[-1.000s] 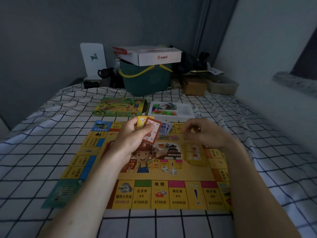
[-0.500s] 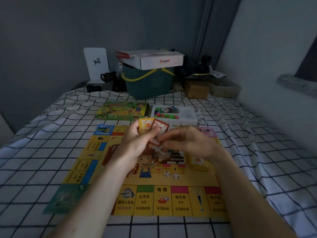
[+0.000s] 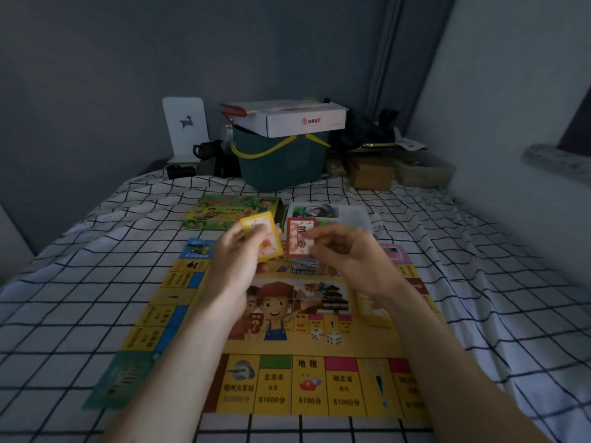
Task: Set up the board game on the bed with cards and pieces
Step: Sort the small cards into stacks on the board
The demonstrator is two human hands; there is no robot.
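The red-backed cards [image 3: 300, 238], a moment ago bunched with the yellow-backed cards [image 3: 260, 239] in the left hand [image 3: 238, 254], now sit pinched in the right hand [image 3: 343, 254] above the board [image 3: 287, 318]'s far edge, so the decks are sorted for placing.

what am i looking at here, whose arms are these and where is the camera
No machine here: a person wears one camera on the head, looking down at their own two bare arms. They sit at a bed with a checked sheet. On it lies a yellow game board with two white dice. The left hand holds a yellow card stack; the right hand pinches a red-bordered card. Behind the board lie the game box and a tray of pieces.
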